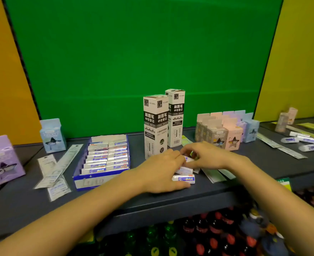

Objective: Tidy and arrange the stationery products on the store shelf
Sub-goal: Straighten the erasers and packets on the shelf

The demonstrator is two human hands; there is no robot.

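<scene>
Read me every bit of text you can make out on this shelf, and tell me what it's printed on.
"刷题笔 中性替芯": front tall white box, and the tall white box behind it.
"0.5": low on the front box.
Wrapped eraser in the left hand: Chinese print, too blurred.
Blue tray, pastel boxes, rulers: too blurred.

Eraser tray point(82, 179) lies left of two refill boxes point(155, 126).
</scene>
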